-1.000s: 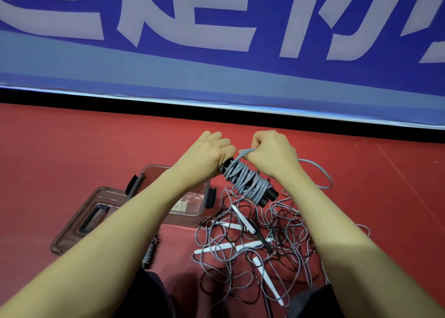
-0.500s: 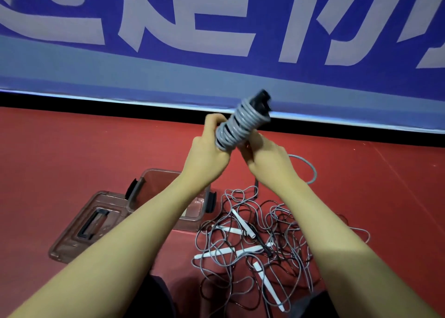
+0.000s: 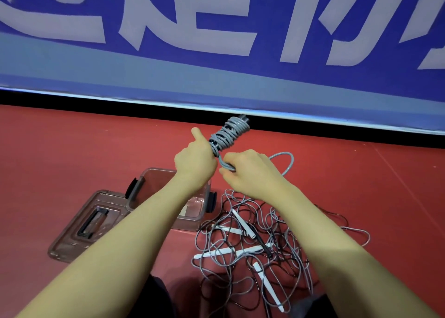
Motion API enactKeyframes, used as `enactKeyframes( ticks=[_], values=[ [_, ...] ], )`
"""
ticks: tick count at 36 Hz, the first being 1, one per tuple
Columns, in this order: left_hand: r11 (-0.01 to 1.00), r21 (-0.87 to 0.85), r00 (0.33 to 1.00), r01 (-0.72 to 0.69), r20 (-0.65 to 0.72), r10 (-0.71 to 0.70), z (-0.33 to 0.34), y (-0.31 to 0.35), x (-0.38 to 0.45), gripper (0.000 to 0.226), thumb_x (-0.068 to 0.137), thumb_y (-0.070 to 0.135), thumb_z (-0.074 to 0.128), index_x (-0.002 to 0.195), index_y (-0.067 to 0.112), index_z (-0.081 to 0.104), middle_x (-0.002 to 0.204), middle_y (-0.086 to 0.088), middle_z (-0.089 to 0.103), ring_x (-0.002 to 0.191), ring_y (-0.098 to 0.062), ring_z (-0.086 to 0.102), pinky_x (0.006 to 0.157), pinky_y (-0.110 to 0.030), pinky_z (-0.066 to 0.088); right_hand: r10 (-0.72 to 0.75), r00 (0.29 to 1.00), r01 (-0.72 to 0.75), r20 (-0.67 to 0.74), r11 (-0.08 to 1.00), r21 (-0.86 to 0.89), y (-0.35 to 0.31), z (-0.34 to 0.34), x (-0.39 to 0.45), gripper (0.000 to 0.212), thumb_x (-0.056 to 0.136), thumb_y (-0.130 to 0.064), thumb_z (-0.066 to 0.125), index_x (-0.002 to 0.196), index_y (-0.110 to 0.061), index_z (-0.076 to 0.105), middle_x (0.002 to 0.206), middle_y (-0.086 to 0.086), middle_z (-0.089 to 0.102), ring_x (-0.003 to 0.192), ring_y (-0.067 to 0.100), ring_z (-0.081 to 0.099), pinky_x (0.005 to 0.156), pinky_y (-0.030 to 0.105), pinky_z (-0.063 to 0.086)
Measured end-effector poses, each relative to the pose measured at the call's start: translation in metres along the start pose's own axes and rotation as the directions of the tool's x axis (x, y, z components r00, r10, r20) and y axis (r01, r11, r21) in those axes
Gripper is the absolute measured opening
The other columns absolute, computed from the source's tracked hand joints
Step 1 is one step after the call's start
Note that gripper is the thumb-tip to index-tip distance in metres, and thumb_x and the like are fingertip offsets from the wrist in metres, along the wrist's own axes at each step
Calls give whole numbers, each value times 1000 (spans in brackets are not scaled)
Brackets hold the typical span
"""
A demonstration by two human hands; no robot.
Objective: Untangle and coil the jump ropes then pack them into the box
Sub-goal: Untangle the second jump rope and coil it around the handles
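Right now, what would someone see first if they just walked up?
Probably the grey jump rope wound round its black handles, held up in the middle by the left hand while the right hand pinches its loose end. Below lies a big tangle of ropes on the red floor, beside an open clear box.

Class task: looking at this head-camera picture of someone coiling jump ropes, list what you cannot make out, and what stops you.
- Box contents: head view, left forearm covers most of it.
- Number of ropes in the pile: head view, cords overlap.
- Wrapped handles' lower end: hidden inside left hand.
- Right hand fingers: curled away, underneath.
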State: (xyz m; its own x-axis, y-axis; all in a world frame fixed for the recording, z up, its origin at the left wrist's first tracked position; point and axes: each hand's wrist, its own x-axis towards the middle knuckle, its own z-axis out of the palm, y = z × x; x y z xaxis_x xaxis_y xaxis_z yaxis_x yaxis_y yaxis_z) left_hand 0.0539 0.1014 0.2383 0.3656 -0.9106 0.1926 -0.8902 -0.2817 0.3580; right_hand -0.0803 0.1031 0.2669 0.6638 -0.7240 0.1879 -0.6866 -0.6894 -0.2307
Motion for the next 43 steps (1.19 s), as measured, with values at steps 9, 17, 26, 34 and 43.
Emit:
enactKeyframes(
  ticks=[9, 17, 26, 34, 43],
  values=[
    [887, 394, 971, -240, 112, 212, 3, -3, 1, 22, 91, 5, 42, 113, 6, 42, 104, -12, 65, 94, -35, 64, 62, -30, 32, -139, 990, 134, -18, 975, -176, 6, -17, -4, 15, 98, -29, 44, 92, -17, 51, 95, 2, 59, 87, 28, 54, 69, 35, 32],
    [725, 306, 745, -617, -69, 663, 7, -16, 8, 14, 44, 9, 60, 50, 12, 47, 40, -3, 43, 27, -23, 41, 42, -16, 17, -153, 985, 125, -84, 954, -271, 19, -5, -3, 29, 98, -35, 37, 100, -11, 54, 100, 7, 55, 88, 28, 54, 74, 35, 36],
    [709, 322, 719, -628, -109, 687, 8, -17, 4, 7, 56, 14, 58, 55, 11, 52, 50, -4, 45, 38, -23, 44, 42, -17, 16, 44, 995, -32, -94, 992, 121, 28, -9, -5, 21, 97, -37, 46, 103, -20, 58, 100, -6, 63, 93, 19, 57, 70, 30, 35],
    [614, 122, 592, -780, -175, 787, 0, -21, 6, 9, 71, 15, 44, 67, 9, 48, 58, -6, 44, 47, -23, 42, 40, -26, 29, 102, 989, -64, -109, 949, 308, 37, -12, -7, 26, 89, -44, 58, 85, -19, 65, 71, -8, 60, 67, 10, 52, 62, 32, 40],
    [597, 46, 586, -801, -147, 797, -12, -21, -1, 15, 70, 16, 45, 79, 15, 34, 62, -7, 46, 52, -23, 42, 44, -27, 30, 64, 996, -20, -64, 847, 531, 42, -20, -10, 22, 95, -15, 54, 112, -16, 67, 94, -12, 60, 81, -12, 53, 74, 3, 37]
  ],
)
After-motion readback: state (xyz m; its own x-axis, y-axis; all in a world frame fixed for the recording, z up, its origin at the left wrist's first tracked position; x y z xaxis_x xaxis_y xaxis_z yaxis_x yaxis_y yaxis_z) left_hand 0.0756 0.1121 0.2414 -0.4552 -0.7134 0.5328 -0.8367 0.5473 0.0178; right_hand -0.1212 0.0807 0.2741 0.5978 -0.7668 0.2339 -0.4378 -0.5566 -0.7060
